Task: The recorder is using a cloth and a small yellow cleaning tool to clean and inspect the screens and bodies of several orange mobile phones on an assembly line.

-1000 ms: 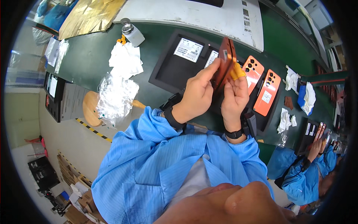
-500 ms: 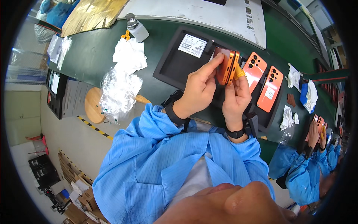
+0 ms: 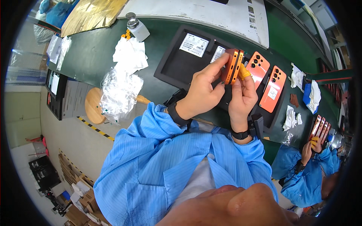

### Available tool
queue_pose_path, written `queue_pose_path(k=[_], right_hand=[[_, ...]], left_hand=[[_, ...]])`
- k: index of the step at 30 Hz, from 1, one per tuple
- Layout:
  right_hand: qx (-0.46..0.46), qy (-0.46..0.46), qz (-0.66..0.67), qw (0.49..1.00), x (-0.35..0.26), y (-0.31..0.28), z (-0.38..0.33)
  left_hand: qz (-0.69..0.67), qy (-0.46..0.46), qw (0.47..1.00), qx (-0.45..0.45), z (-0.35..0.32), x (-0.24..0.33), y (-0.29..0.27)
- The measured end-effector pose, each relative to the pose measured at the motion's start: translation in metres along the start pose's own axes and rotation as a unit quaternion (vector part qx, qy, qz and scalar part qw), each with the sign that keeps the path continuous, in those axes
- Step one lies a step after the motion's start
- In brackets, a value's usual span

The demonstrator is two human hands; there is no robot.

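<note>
Two orange smartphones, a left one (image 3: 229, 67) and a right one (image 3: 238, 67), are held face to back above a black tray (image 3: 163, 71), their edges turned up towards me. My left hand (image 3: 203, 90) is closed on the left side of the pair, thumb and fingers at its edge. From the other side my right hand (image 3: 242, 100) grips the pair. A yellow finger cot (image 3: 245, 72) covers one of its fingertips. Two more orange phones, one (image 3: 256, 69) beside my right hand and one (image 3: 272, 92) with a white label, lie camera side up in the tray.
White labels (image 3: 194, 45) sit in the tray. To the left are white wipes (image 3: 130, 54), a clear plastic bag (image 3: 120, 92) and a dispenser bottle (image 3: 138, 29). Crumpled wipes (image 3: 290, 118) lie right. A co-worker's hands (image 3: 311, 148) hold several phones at far right.
Both hands and the held phones have shifted slightly right, uncovering a second white label in the tray. The co-worker's hands have moved lower, and their phones now show as a row.
</note>
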State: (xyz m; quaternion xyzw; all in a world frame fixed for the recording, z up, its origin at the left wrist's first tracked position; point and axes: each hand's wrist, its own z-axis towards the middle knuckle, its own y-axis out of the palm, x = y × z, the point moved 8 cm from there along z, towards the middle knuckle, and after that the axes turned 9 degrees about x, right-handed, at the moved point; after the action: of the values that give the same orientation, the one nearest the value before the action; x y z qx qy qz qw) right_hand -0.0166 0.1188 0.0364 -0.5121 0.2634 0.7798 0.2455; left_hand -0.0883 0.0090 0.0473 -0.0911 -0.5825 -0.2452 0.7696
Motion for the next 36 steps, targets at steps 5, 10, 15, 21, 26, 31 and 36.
queue_pose_path(k=[5, 10, 15, 21, 26, 31, 36], right_hand=[[-0.003, 0.016, 0.009, 1.0, -0.002, -0.004, 0.002], [-0.041, 0.002, -0.058, 0.997, -0.009, 0.001, 0.0], [-0.042, -0.056, -0.118, 0.99, -0.023, 0.0, -0.012], [-0.071, -0.093, -0.124, 0.985, -0.025, 0.002, -0.038], [-0.03, 0.036, 0.067, 0.997, 0.016, 0.008, -0.047], [0.002, 0.196, 0.115, 0.974, 0.047, 0.011, -0.036], [0.014, 0.341, 0.213, 0.915, 0.047, 0.006, -0.034]], left_hand=[[0.001, 0.001, 1.0, 0.0, -0.003, 0.0, 0.001], [-0.049, -0.01, 0.999, 0.015, -0.01, -0.008, -0.002], [-0.224, -0.171, 0.958, 0.05, -0.02, -0.008, -0.006], [-0.268, -0.264, 0.921, 0.105, -0.025, -0.029, -0.007], [-0.279, -0.265, 0.921, 0.064, -0.029, -0.036, -0.02], [-0.222, -0.247, 0.943, 0.022, -0.026, -0.043, -0.017], [-0.21, -0.24, 0.948, -0.005, -0.023, -0.038, -0.006]])
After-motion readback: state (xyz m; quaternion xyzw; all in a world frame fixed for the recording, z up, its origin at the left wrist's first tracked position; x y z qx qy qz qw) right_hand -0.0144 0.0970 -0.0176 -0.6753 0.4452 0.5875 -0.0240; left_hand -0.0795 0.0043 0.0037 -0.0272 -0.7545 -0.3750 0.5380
